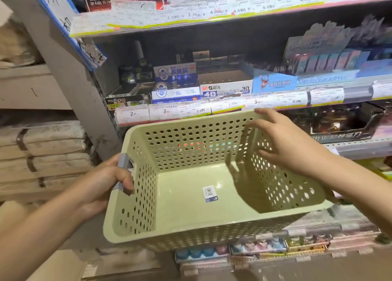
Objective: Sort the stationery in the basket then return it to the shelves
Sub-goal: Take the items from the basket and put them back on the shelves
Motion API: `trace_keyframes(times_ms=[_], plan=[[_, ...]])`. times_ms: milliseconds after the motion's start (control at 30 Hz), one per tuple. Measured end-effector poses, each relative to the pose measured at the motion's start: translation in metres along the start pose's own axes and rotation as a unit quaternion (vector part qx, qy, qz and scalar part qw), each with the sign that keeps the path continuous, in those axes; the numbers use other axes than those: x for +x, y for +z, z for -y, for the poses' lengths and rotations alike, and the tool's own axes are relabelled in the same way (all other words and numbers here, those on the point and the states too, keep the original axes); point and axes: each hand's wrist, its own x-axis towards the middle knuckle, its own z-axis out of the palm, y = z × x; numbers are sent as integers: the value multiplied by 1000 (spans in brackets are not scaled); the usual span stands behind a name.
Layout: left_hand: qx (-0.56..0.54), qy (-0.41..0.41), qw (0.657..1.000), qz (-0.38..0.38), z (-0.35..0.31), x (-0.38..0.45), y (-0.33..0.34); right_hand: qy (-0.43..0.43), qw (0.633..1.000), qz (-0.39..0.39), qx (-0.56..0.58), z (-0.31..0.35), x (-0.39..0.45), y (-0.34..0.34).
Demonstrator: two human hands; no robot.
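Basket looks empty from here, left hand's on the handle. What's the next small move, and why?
Probably bring the right hand down onto the basket's right rim and take it away from the shelves. Only a barcode sticker shows on its floor, the left hand grips the grey handle, and the right hand hovers open.

Pale green plastic basket (pixel 191 198), rectangular, walls full of round holes, solid floor w/ a small barcode sticker (pixel 210 193) near the middle. Nothing else inside. Grey handle (pixel 122 170) on its left end. Held up in mid-air, tilted toward the viewer, just in front of the shelves (pixel 212 108), whose edges are lined w/ price tags and boxed stationery behind.
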Motion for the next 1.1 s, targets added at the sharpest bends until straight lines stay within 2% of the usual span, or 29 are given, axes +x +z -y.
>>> trace_keyframes(times_ms=[333, 467, 667, 767, 967, 1100], plan=[[-11, -21, 999, -35, 36, -28, 49, 38, 987, 21, 153, -54, -46, 9], [-23, -25, 998, -49, 56, -35, 60, 92, 957, 56, 270, -65, -66, 19], [-9, -34, 996, -78, 92, -35, 69, 158, 926, 65, 338, -80, -83, 63], [13, -14, 995, -95, 111, -26, 69, 192, 895, 55, 399, -80, -91, 85], [50, 40, 994, -92, 155, 2, 65, 224, 865, 35, 448, -81, -107, 133], [37, 23, 997, -65, 185, 11, 65, 245, 859, 41, 447, -85, -119, 169]])
